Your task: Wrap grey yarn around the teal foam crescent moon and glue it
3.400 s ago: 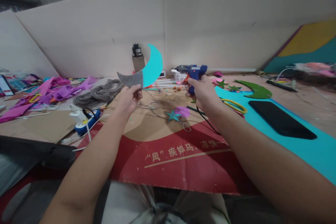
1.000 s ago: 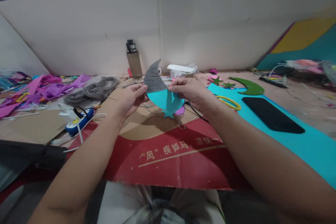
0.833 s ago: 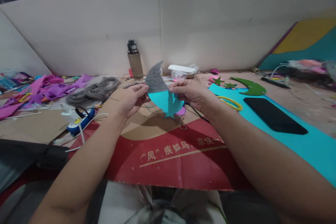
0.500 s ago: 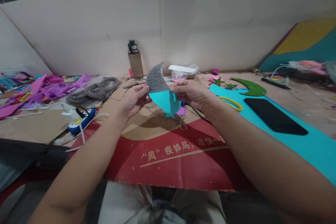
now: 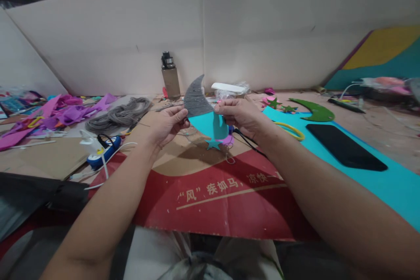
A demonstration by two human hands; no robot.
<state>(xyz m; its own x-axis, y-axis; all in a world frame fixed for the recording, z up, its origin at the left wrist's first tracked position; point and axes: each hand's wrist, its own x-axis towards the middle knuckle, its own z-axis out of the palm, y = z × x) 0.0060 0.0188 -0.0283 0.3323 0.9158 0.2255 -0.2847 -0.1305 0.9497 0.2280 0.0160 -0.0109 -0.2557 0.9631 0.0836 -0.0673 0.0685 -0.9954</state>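
I hold a teal foam crescent (image 5: 210, 123) upright above the cardboard. Its upper half is wound with grey string (image 5: 195, 98). My left hand (image 5: 167, 124) pinches its left edge where the string ends. My right hand (image 5: 241, 116) pinches the right edge at the same height. Below the crescent lie a small teal star (image 5: 213, 144) and a pink foam piece (image 5: 227, 141).
A red and brown cardboard sheet (image 5: 210, 192) covers the floor in front of me. A grey cord coil (image 5: 120, 113), purple foam scraps (image 5: 62, 113), a blue power strip (image 5: 103, 151) lie left; bottle (image 5: 169, 76) behind. Right: teal sheet (image 5: 377, 179), black pad (image 5: 344, 153), green crescent (image 5: 313, 111), yellow scissors (image 5: 290, 131).
3.4 s ago my right hand held a blue glue gun and only my left hand held the crescent. Now both hands hold it, turned point up. It has barely moved in the last second.
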